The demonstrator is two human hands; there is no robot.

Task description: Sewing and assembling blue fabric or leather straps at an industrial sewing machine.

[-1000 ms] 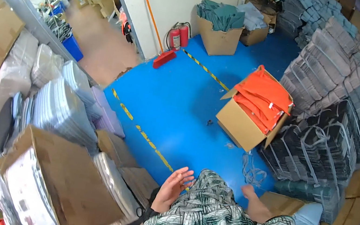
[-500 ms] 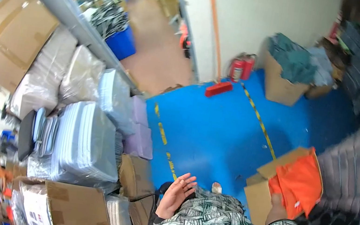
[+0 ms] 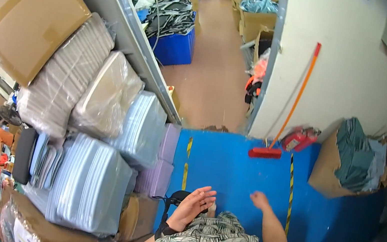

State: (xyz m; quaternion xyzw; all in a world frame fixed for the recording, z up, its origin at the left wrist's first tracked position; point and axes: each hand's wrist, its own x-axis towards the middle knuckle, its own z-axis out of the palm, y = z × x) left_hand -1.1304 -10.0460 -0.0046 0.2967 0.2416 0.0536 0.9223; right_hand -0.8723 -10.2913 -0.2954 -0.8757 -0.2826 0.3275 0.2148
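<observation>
My left hand point(image 3: 191, 206) is raised palm up in the lower middle, fingers apart and loosely bent, holding nothing, with a black band at the wrist. My right hand point(image 3: 260, 200) hangs to its right over the blue floor point(image 3: 228, 164), fingers loosely bent and open, with nothing visible in it. To the left, wrapped light-blue stacks point(image 3: 88, 180), purple bundles point(image 3: 154, 175) and a brown carton point(image 3: 137, 216) stand nearest my left hand.
A doorway opens onto a pinkish aisle point(image 3: 209, 83) lined with blue bins point(image 3: 172, 49) and cartons point(image 3: 253, 20). Right of it stand an orange-handled broom point(image 3: 263, 151), red extinguishers point(image 3: 300, 138) and a carton of green fabric point(image 3: 327, 170). Workers point(image 3: 3, 136) appear at far left.
My view has swung rightward off the orange-fabric carton, which moved out at the right, and now faces the doorway. My right hand has left that carton's vicinity and shows over bare floor.
</observation>
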